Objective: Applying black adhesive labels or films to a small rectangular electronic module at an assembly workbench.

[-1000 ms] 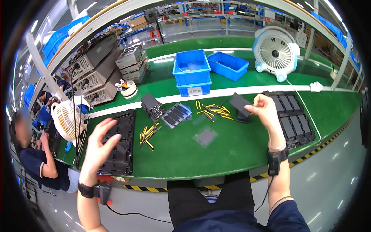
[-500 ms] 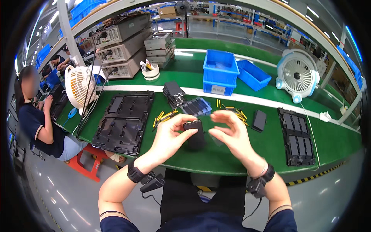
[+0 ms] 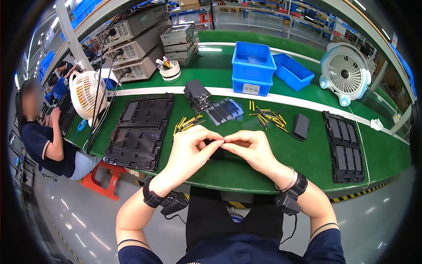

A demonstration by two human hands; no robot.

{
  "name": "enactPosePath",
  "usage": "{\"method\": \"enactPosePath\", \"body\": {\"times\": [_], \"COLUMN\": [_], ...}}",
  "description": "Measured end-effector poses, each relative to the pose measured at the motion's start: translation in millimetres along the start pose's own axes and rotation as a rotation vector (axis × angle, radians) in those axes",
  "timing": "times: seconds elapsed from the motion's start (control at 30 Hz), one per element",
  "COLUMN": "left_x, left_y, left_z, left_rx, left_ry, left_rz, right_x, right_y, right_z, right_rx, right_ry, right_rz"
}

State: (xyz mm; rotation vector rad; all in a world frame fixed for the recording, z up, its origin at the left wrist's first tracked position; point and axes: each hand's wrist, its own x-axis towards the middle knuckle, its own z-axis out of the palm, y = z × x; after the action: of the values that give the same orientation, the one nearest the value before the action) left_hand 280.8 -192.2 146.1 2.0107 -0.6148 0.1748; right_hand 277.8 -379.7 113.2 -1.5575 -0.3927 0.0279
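Observation:
Over the near middle of the green bench, my left hand (image 3: 190,147) and my right hand (image 3: 252,152) meet fingertip to fingertip, both pinched. A dark edge (image 3: 223,141) shows between the fingertips; it belongs to the black rectangular block seen in my left hand earlier, now mostly hidden. What exactly my right fingers pinch is too small to make out. Just beyond lie a sheet of clear film with dark strips (image 3: 224,111) and a stack of black blocks (image 3: 196,94). Yellow-and-black sticks lie in a left pile (image 3: 187,123) and a right pile (image 3: 273,119).
A single black block (image 3: 301,126) lies to the right. Black moulded trays flank the work area, one at left (image 3: 137,134) and a filled one at right (image 3: 345,147). Farther back stand blue bins (image 3: 252,68), a white fan (image 3: 345,72) and stacked instruments (image 3: 134,48). A co-worker (image 3: 48,136) sits at left.
My right hand has moved in and closed, its fingertips now meeting my left hand's. The block, upright before, has turned and is mostly hidden. The view has shifted slightly.

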Motion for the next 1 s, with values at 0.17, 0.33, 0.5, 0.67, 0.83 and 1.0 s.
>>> {"method": "enactPosePath", "body": {"times": [0.17, 0.33, 0.5, 0.67, 0.83, 1.0], "left_x": [1.1, 3.5, 4.1, 4.7, 0.7, -4.5], "left_y": [0.0, 3.9, 7.8, 6.4, 1.1, -22.5], "left_z": [-3.9, -2.1, -2.4, -4.7, -1.4, 2.6], "left_rx": [-0.027, 0.000, -0.021, -0.002, -0.139, -0.451], "left_ry": [-0.024, -0.031, -0.019, -0.055, -0.078, 0.013], "left_rz": [-0.064, -0.063, -0.084, -0.072, -0.187, -0.283], "right_x": [-2.2, -5.0, -5.5, -3.3, -0.3, 2.6], "right_y": [-4.7, -2.4, -1.4, -3.1, -4.8, 2.8], "right_z": [6.3, 11.3, 14.0, 10.4, 3.5, -3.8], "right_rx": [-0.296, -0.398, -0.473, -0.517, -0.253, 0.221], "right_ry": [0.081, 0.156, 0.186, 0.150, 0.044, 0.015], "right_rz": [-0.236, -0.312, -0.395, -0.413, -0.192, 0.056]}}
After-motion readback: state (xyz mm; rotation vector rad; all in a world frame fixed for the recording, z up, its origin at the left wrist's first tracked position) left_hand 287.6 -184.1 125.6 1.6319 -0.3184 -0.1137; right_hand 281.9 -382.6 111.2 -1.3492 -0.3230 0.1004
